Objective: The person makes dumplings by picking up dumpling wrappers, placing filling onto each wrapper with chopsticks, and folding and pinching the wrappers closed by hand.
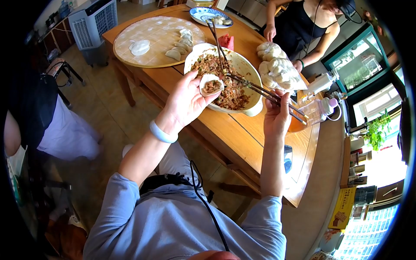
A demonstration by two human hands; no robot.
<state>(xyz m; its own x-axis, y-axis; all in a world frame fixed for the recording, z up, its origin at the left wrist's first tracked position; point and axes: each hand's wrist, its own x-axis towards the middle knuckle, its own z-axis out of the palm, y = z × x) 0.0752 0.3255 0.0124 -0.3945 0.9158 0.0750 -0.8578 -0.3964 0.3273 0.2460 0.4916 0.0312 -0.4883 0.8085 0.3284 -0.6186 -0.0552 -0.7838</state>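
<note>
My left hand point(184, 102) is closed around a round dumpling wrapper point(203, 89) cupped in the fingers, with a lump of meat filling point(212, 86) on it. A pair of chopsticks point(264, 92) is gripped in my right hand point(277, 116), their tips close to the wrapper. Beneath both hands is a large white bowl point(255, 106) of minced filling point(232, 96). A second pair of chopsticks point(215, 37) stands in that filling, leaning on the far side. Several folded dumplings point(184, 43) and a stack of flat wrappers point(139, 47) lie on a floured round board point(162, 28).
Across the table a person point(303, 21) has their hands by plastic bags of pale round pieces point(279, 69). A blue-and-white plate point(201, 16) holds a few pieces at the far edge. A bottle with a pink cap point(314, 112) stands right of my hand. Another person's light trousers point(69, 130) show at left.
</note>
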